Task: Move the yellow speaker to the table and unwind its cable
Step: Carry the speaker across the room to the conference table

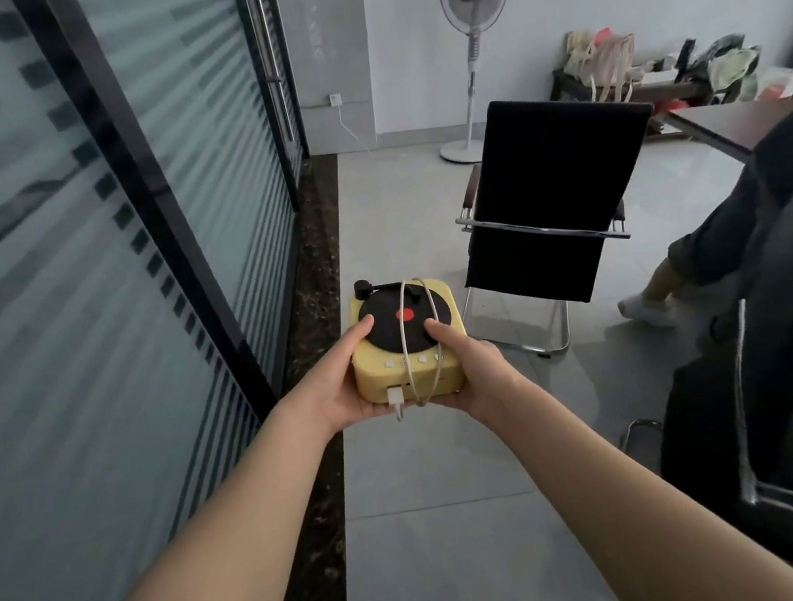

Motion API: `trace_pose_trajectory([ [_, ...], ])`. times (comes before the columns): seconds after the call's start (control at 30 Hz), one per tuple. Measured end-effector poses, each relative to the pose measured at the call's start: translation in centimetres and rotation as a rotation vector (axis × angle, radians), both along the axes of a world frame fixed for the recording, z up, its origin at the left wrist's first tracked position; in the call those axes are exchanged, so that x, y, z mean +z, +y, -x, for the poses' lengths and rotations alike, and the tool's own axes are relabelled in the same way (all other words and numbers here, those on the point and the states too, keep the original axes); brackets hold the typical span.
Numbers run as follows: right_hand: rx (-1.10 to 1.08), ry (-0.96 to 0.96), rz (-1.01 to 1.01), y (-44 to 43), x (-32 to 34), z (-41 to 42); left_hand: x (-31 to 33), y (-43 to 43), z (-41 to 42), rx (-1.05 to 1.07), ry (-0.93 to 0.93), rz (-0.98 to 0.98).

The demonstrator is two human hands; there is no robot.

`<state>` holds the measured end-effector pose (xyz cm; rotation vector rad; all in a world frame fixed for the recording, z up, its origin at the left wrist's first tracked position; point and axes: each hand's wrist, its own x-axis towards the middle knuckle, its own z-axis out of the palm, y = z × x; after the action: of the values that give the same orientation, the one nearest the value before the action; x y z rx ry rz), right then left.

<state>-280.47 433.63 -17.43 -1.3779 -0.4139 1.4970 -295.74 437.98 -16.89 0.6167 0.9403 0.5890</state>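
Note:
The yellow speaker [397, 381] is shaped like a small record player, with a black disc and a red dot on top. Both my hands carry it in the air above the floor, at the middle of the view. My left hand [345, 382] grips its left side, thumb on the disc. My right hand [468, 366] grips its right side. A white cable [420, 332] is wound around the speaker's body, with its plug at the front face. A brown table [719, 121] stands at the far right.
A frosted glass wall [80, 291] runs along the left. A black chair [552, 199] stands ahead on the right, with a standing fan [476, 37] behind it. Another person in dark clothes [753, 228] is at the right. Bags lie on a bench by the far wall.

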Motion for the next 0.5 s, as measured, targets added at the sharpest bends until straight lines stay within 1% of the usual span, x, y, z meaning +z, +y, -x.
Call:
trace_pose_trajectory([
  [0.3,-0.001,-0.005,0.013,14.6,-0.9,-4.2,-0.7,14.3,-4.2,0.008,0.016,-0.004],
  [0.5,0.021,-0.009,0.018,24.2,-0.3,-7.9,-0.3,23.4,-7.7,0.040,0.002,0.004],
])
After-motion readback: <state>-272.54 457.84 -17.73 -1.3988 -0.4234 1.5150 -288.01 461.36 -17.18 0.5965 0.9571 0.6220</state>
